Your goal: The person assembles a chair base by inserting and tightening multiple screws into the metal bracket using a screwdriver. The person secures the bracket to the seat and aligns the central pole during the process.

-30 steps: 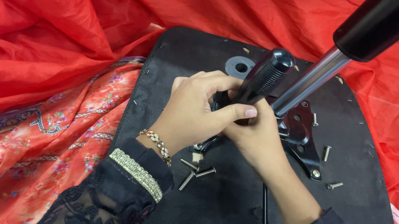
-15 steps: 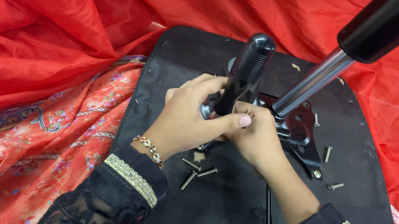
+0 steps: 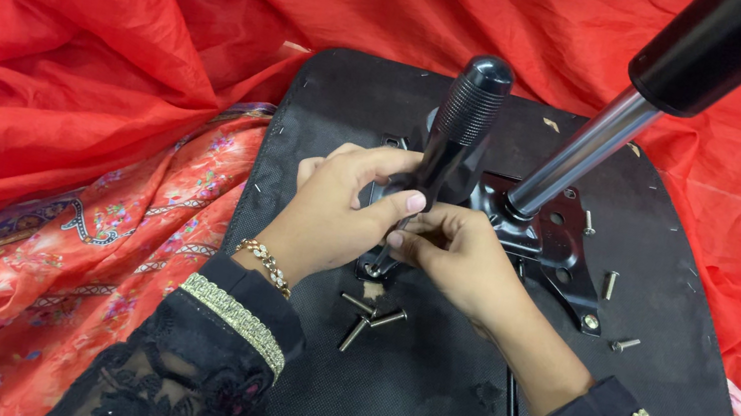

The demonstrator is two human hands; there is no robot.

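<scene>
Your left hand (image 3: 340, 208) and right hand (image 3: 458, 259) both clasp the black, ribbed-handled screwdriver (image 3: 449, 156), upright over the metal mounting plate (image 3: 565, 258) on the black chair-seat underside (image 3: 675, 323), red cloth (image 3: 115, 41) all round.

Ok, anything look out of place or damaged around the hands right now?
Loose screws lie scattered on the black seat base, some beside the metal plate. Small nicks show pale patches in its fabric near the lower edge. Otherwise nothing stands out.

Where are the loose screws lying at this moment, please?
In the head view, three loose screws lie on the black seat base, just below the left hand and right hand; others lie right of the metal bracket.
</scene>
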